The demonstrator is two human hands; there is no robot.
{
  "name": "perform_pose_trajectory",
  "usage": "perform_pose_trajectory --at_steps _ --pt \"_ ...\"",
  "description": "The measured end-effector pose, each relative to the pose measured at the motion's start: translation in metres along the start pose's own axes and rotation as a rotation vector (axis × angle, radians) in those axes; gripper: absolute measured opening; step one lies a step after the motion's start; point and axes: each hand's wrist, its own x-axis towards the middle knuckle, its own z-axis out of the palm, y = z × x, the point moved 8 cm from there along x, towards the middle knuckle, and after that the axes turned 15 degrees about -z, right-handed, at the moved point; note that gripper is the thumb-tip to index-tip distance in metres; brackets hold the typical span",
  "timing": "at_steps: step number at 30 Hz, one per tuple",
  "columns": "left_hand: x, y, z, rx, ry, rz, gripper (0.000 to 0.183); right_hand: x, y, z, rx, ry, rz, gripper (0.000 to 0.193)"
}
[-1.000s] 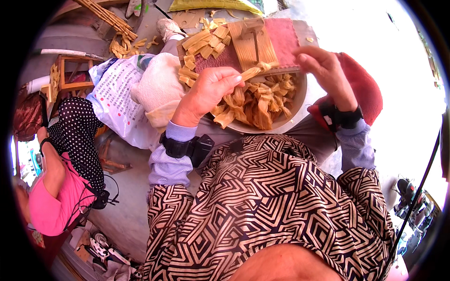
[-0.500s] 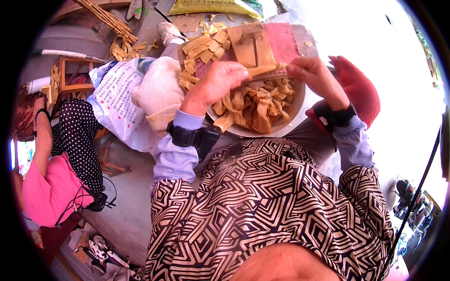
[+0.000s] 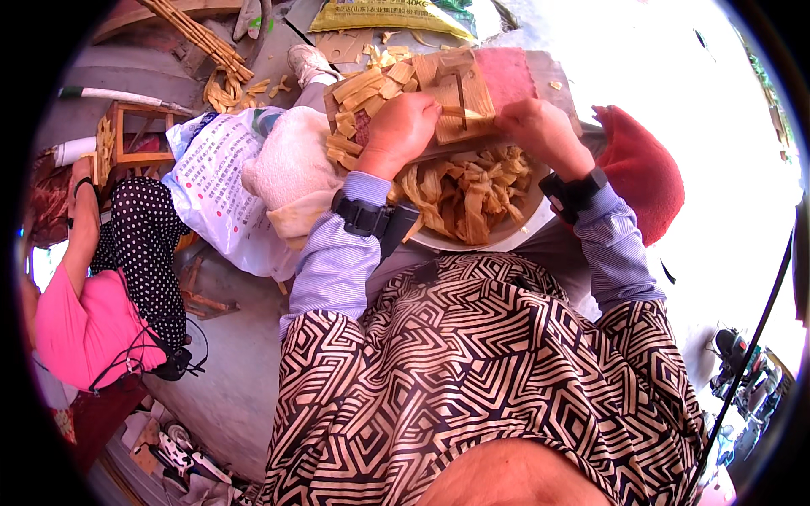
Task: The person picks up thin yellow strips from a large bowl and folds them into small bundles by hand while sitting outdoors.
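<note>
Far rim of basin (image 3: 511,239) being hidden by board (image 3: 550,66). Beyond basin, strip (image 3: 452,110) being partly covered by left hand (image 3: 405,133) and right hand (image 3: 544,133); yellow sack (image 3: 392,15) being cropped by top edge. Left of basin, co-worker (image 3: 80,333) being cut off.

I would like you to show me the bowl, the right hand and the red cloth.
Bowl (image 3: 532,200), head view: its inner wall.
Right hand (image 3: 544,135), head view: its back.
Red cloth (image 3: 643,175), head view: its middle.

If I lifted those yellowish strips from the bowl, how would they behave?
Probably light, since the strips look thin. They may snag on each other, lying tangled in the bowl. They seem fairly stiff, as several hold their bends.
</note>
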Motion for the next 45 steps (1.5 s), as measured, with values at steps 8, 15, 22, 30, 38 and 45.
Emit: perform_pose_trajectory --at_steps 8,15,22,30,38,45 --pt "-0.031 -0.029 -0.014 0.038 -0.015 -0.134 0.024 -0.046 -0.008 -0.012 0.055 0.115 -0.071 0.025" --pt "-0.077 0.04 0.029 -0.488 -0.459 -0.183 0.025 -0.04 -0.065 -0.031 0.599 0.386 -0.278 0.031" --pt "-0.08 0.066 -0.006 -0.417 -0.431 0.008 0.02 -0.043 -0.034 0.015 0.546 -0.021 -0.11 0.017" --pt "-0.109 0.056 0.035 -1.103 -0.567 -0.275 0.022 -0.062 -0.1 0.004 1.425 0.389 -0.02 0.022" --pt "-0.105 0.05 0.056 -1.053 -0.725 -0.322 0.02 -0.063 -0.079 -0.011 0.068 0.471 -0.098 0.027" --pt "-0.091 0.032 0.04 -0.3 -0.149 0.158 0.018 -0.065 -0.054 0.025 0.182 0.335 -0.011 0.019"
